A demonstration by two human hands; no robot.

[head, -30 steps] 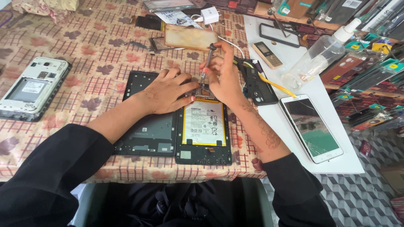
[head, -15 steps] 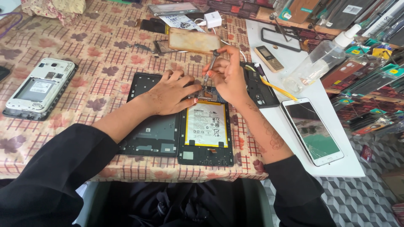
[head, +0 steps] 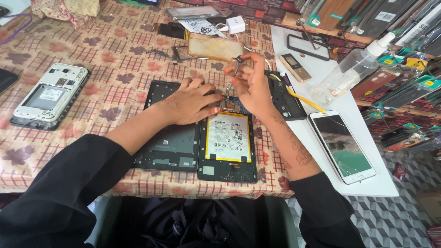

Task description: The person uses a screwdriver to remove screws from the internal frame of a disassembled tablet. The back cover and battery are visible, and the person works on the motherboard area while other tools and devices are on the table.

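An opened black tablet (head: 227,171) lies on the patterned tablecloth, its white battery (head: 228,137) showing. Its dark back cover (head: 170,147) lies beside it on the left. My left hand (head: 190,102) rests flat across the top of the cover and the tablet's upper edge. My right hand (head: 250,85) holds a thin screwdriver (head: 232,77) upright, its tip down at the tablet's upper part, between my two hands. Black sleeves cover both forearms up to the elbow.
A white opened phone (head: 48,96) lies at the far left. A phone with a cracked screen (head: 342,146), a small keypad phone (head: 296,67) and a clear bottle (head: 356,69) sit on the white surface at right. A tan phone case (head: 215,47) and a white charger (head: 235,24) lie behind.
Both hands stay at the tablet's top edge. My right hand has shifted its grip slightly on the screwdriver; the view has moved a little.
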